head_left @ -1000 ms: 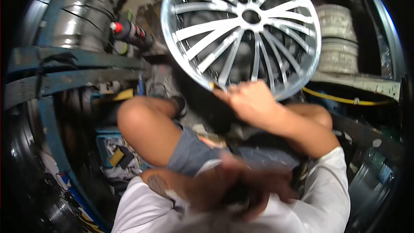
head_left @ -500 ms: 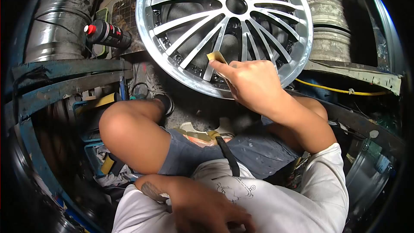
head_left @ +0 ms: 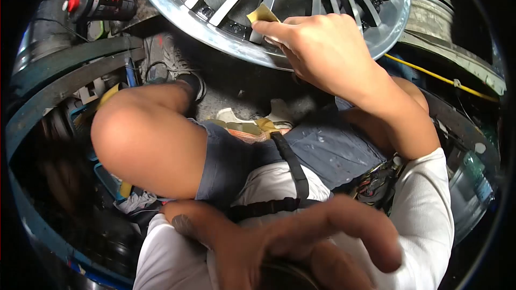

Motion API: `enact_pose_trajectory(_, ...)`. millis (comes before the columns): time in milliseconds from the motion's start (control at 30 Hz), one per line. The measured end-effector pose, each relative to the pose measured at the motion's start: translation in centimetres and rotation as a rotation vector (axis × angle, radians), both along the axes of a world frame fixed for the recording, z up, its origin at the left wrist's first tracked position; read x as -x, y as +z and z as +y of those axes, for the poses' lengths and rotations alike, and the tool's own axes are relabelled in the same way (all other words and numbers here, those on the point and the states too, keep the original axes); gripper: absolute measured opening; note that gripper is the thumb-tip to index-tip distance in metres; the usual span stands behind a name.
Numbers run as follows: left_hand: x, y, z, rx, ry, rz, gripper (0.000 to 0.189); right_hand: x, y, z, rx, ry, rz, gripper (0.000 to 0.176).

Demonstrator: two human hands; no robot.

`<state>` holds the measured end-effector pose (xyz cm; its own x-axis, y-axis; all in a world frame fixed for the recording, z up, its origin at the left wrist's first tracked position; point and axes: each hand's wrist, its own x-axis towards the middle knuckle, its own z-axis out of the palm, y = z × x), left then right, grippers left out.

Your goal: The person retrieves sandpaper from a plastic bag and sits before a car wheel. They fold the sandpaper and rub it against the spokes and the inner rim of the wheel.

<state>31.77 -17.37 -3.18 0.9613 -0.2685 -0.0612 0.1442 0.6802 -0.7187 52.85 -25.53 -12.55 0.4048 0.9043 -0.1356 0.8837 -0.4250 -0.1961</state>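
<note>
My right hand (head_left: pixel 328 48) pinches a folded piece of yellowish sandpaper (head_left: pixel 263 14), its index finger stretched along it. The sandpaper is over a spoke near the lower rim of a large multi-spoke alloy wheel (head_left: pixel 236 45), which has a shiny lip and dark recesses between bright spokes. Close to the camera, my left hand (head_left: pixel 301 236) is raised before my chest with fingers apart and curved, slightly blurred. Beneath its fingers is a dark rounded shape that I cannot make out.
A black bottle with a red cap (head_left: pixel 105 5) lies at upper left beside a blue metal frame (head_left: pixel 70 67). Stacked wheel rims (head_left: pixel 430 2) stand at upper right, near a yellow cable (head_left: pixel 438 77). A black strap (head_left: pixel 290 164) hangs over my lap.
My left hand has risen toward the camera and spread its fingers. The view has shifted, so the wheel sits higher in it. My right hand keeps the sandpaper at the spoke.
</note>
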Motion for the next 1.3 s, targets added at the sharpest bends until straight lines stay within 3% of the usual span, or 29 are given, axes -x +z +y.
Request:
enact_pose_trajectory(67,-0.6,-0.2,-1.5,-0.079,0.249,0.001,0.05,0.0,-0.2,0.2,0.013,-0.016,0.001,0.033)
enact_pose_trajectory(167,-2.1,-1.3,-3.3,0.168,0.49,-0.206,0.05,-0.4,-0.6,0.1,-0.059,-0.035,-0.032,0.044)
enact_pose_trajectory(267,-2.1,-2.7,2.0,-0.283,0.15,-0.278,0.05,-1.0,-0.5,0.3,-0.059,-0.03,-0.032,0.044)
enact_pose_trajectory(300,-3.1,-1.0,5.1,-0.426,-0.075,-0.197,0.048,-1.0,-0.6,0.4,-0.065,-0.034,-0.015,0.044)
enact_pose_trajectory(367,-4.0,-0.3,6.5,-0.549,-0.156,-0.15,0.043,-1.0,-0.6,1.1,-0.067,-0.034,0.023,0.044)
enact_pose_trajectory(533,-4.8,-4.3,0.5,-0.383,0.557,-0.356,0.032,-0.7,-1.4,2.3,-0.085,0.044,0.002,0.047)
enact_pose_trajectory(600,-3.9,-4.6,1.4,-0.439,0.619,-0.333,0.029,-0.5,-1.9,2.8,-0.125,0.023,0.067,0.051)
enact_pose_trajectory(733,-3.4,-3.4,5.4,-0.681,0.277,-0.371,0.018,-0.2,-2.1,3.9,-0.126,0.052,0.007,0.054)
enact_pose_trajectory(867,-4.1,-5.1,8.3,-0.91,0.017,-0.767,0.014,-0.2,-2.6,5.0,-0.096,0.093,-0.055,0.055)
enact_pose_trajectory(933,-4.8,-5.9,7.3,-1.039,0.258,-0.863,0.009,-0.5,-3.3,4.7,-0.042,0.112,-0.054,0.049)
enact_pose_trajectory(967,-4.4,-5.3,7.6,-1.107,0.02,-0.811,0.014,-0.6,-3.1,4.6,-0.046,0.148,-0.106,0.043)
enact_pose_trajectory(1067,-4.7,-5.7,6.5,-1.217,-0.089,-0.855,0.018,-0.8,-2.9,4.7,-0.015,0.15,-0.092,0.041)
enact_pose_trajectory(1300,-5.1,-5.8,7.1,-1.458,-0.085,-0.877,0.031,-0.9,-1.9,4.3,0.045,0.117,-0.006,0.051)
